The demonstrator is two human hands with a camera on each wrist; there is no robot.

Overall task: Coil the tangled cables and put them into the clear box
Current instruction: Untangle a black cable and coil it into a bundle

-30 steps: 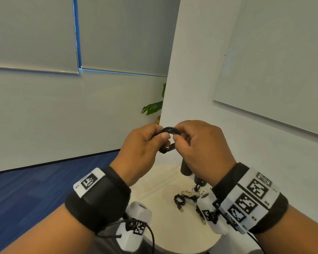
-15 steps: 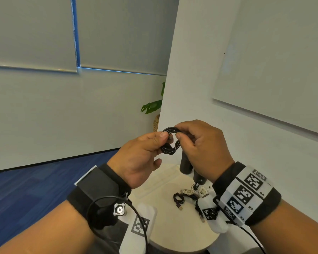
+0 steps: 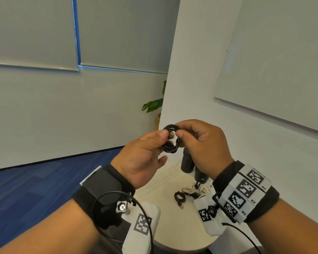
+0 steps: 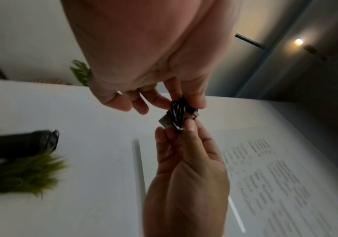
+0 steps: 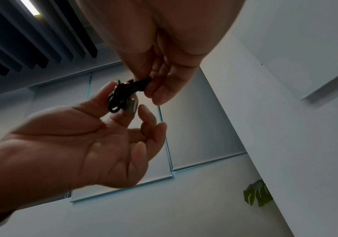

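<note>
A small black coiled cable (image 3: pixel 171 139) is held up in front of me, above the table. My left hand (image 3: pixel 164 139) pinches its left side between thumb and forefinger, the other fingers loosely spread. My right hand (image 3: pixel 178 130) pinches its upper right edge. The left wrist view shows the coil (image 4: pixel 177 115) edge-on with a metal USB plug (image 4: pixel 164 121) sticking out. In the right wrist view the coil (image 5: pixel 123 94) sits between both hands. A second black cable (image 3: pixel 179 197) and a white cable (image 3: pixel 193 189) lie on the round table (image 3: pixel 173 231). No clear box is in view.
Two black cylinders (image 3: pixel 186 162) stand at the table's far edge, partly behind my right hand. A white wall (image 3: pixel 200 79) rises just behind the table, with a potted plant (image 3: pixel 152 105) past its corner. Blue carpet (image 3: pixel 35 180) lies to the left.
My left wrist has rolled so its palm faces up and its lower fingers have spread. The coil now stands out between the two hands' fingertips, its ring facing me.
</note>
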